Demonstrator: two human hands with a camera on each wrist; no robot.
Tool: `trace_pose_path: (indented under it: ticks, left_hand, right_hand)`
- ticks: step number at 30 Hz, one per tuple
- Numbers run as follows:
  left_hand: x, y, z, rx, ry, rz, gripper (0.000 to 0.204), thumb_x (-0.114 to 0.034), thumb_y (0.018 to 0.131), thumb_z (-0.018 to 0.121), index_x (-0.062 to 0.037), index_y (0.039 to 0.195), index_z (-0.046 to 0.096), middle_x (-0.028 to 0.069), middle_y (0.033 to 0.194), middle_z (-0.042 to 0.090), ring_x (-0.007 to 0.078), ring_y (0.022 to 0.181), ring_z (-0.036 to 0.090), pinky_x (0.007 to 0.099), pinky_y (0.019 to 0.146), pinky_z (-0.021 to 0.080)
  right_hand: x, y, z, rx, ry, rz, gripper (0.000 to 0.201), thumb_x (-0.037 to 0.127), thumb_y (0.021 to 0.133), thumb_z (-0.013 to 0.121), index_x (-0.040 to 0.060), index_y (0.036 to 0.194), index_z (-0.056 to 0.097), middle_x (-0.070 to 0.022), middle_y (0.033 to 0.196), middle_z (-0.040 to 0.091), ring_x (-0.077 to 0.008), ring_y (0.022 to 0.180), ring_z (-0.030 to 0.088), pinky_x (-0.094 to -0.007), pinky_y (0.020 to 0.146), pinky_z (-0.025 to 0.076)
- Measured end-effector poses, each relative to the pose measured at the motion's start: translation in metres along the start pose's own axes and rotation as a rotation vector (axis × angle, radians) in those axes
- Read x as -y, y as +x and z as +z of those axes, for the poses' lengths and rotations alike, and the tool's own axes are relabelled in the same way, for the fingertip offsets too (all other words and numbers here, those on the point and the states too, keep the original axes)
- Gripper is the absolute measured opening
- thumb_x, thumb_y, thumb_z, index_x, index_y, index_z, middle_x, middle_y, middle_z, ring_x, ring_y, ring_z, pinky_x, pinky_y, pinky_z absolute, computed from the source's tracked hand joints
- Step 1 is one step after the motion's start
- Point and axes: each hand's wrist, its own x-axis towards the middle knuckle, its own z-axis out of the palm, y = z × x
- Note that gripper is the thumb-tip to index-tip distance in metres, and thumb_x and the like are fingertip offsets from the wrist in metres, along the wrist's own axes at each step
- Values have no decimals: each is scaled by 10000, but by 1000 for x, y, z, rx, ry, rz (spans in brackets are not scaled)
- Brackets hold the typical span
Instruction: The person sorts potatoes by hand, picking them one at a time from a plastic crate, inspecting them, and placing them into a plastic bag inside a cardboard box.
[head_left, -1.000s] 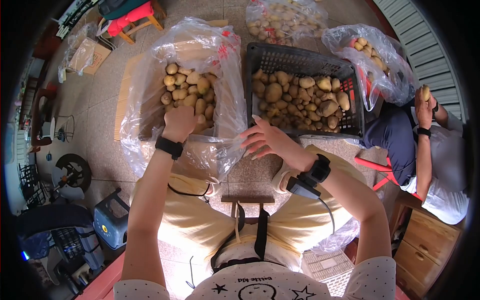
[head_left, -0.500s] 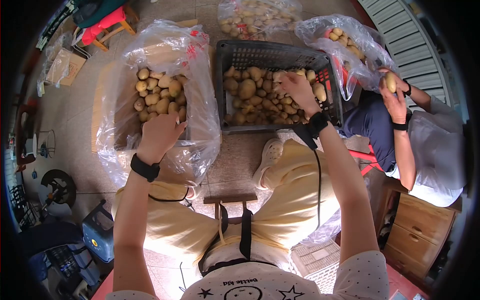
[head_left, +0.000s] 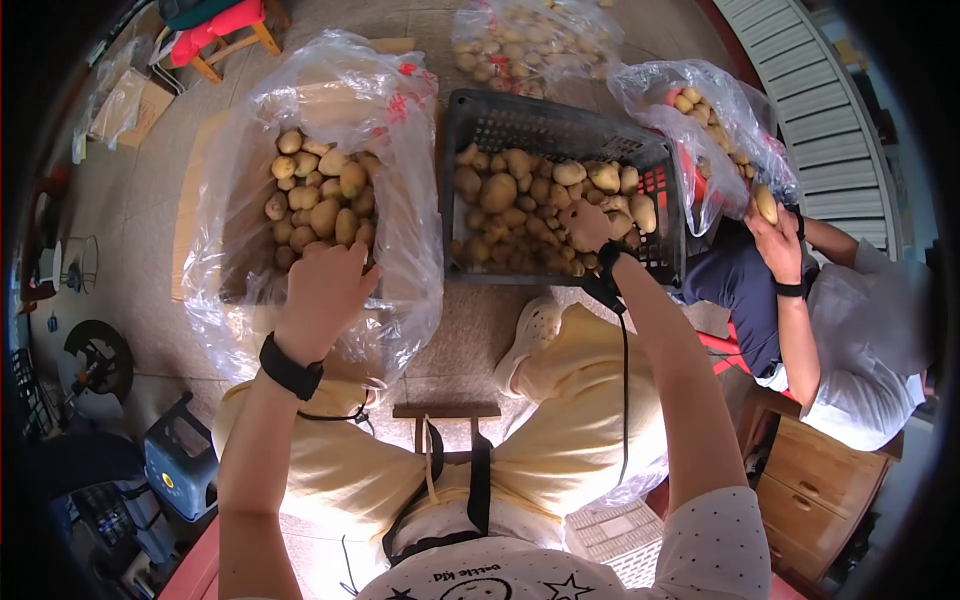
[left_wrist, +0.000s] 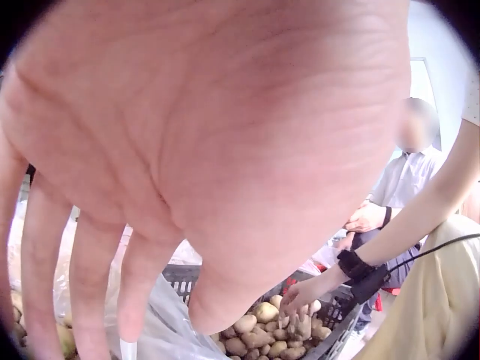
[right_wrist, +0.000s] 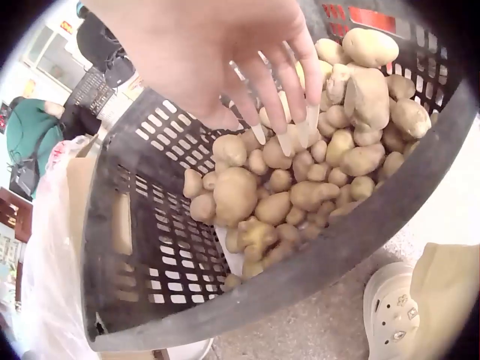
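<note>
My left hand (head_left: 322, 300) is over the near edge of the plastic-lined box (head_left: 225, 235), close to its potatoes (head_left: 325, 215); in the left wrist view its fingers (left_wrist: 90, 262) hang spread and hold nothing. Inside the black crate (head_left: 560, 272), my right hand (head_left: 590, 228) reaches down among the potatoes. The right wrist view shows the fingers of my right hand (right_wrist: 262, 82) extended, tips at the crate's potatoes (right_wrist: 300, 195), with no potato gripped.
Bags of potatoes (head_left: 530, 45) lie behind the crate, another bag (head_left: 700, 125) at its back right. A seated person (head_left: 850, 320) at the right holds a potato (head_left: 765, 204). A blue stool (head_left: 180, 460) stands at the left, a wooden drawer cabinet (head_left: 815, 490) at the lower right.
My right hand has moved from between the box and crate into the crate. My left hand has drawn back from the box's potatoes to its near edge. The head view has shifted.
</note>
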Motion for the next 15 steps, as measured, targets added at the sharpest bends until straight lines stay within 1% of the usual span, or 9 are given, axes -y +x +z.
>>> trace_pose_path:
  ticks: [2, 4, 7, 8, 10, 11, 12, 14, 15]
  left_hand:
    - [0, -3, -1, 0, -53, 12, 228, -294, 850, 593, -84, 939, 588, 97, 727, 613, 285, 700, 620, 404, 616, 490]
    - [0, -5, -2, 9, -40, 2, 228, -292, 850, 593, -87, 949, 583, 103, 725, 609, 287, 708, 619, 406, 613, 489]
    - [2, -7, -3, 27, -25, -2, 224, -285, 852, 591, -89, 961, 575, 110, 725, 602, 289, 719, 616, 411, 608, 486]
    - [3, -7, -3, 35, -21, 5, 220, -279, 854, 589, -89, 963, 571, 113, 726, 600, 289, 721, 615, 414, 606, 484]
    - [3, -8, -3, 15, -47, 3, 218, -275, 853, 588, -87, 961, 568, 110, 742, 601, 291, 725, 610, 415, 610, 483]
    - [3, -9, -4, -3, -71, 9, 217, -272, 853, 588, -84, 959, 565, 108, 758, 603, 293, 729, 606, 415, 614, 481]
    - [2, -9, -5, -1, -69, 4, 217, -272, 853, 588, -84, 959, 565, 108, 758, 603, 293, 729, 606, 415, 614, 481]
    - [-1, -9, -8, 11, -32, 10, 227, -263, 850, 590, -72, 968, 557, 105, 794, 605, 295, 755, 597, 407, 637, 480]
    - [-2, -9, -10, 15, -34, 11, 227, -263, 850, 590, -72, 968, 557, 105, 794, 605, 295, 755, 597, 407, 637, 480]
  right_hand:
    - [-6, 8, 16, 6, 15, 14, 315, 291, 783, 594, 55, 981, 659, -190, 943, 661, -355, 908, 623, -429, 796, 487]
    - [-8, 14, 30, 8, 33, 28, 317, 289, 782, 597, 56, 989, 653, -196, 955, 657, -361, 916, 618, -431, 796, 486]
    - [-9, 20, 48, 113, -18, -82, 347, 282, 792, 583, 47, 1045, 602, -229, 973, 636, -392, 939, 601, -453, 792, 480]
    - [-9, 21, 55, 116, -21, -88, 347, 282, 792, 583, 47, 1045, 602, -229, 973, 636, -392, 939, 601, -453, 792, 480]
    - [-13, 28, 75, 117, -122, -30, 334, 278, 795, 577, 36, 1025, 596, -241, 960, 633, -403, 946, 594, -456, 789, 474]
    - [-20, 32, 82, 169, -71, -59, 316, 262, 797, 570, 32, 1014, 590, -243, 957, 632, -400, 948, 595, -447, 794, 473]
    - [-16, 31, 80, 172, -71, -63, 316, 262, 797, 570, 32, 1014, 590, -243, 957, 632, -400, 948, 595, -447, 794, 473]
    - [-9, 21, 67, 186, -26, -151, 321, 266, 799, 570, 33, 1019, 584, -236, 960, 632, -388, 949, 598, -437, 797, 472]
    - [-8, 21, 62, 189, -26, -147, 321, 266, 799, 570, 33, 1019, 584, -236, 960, 632, -388, 949, 598, -437, 797, 472]
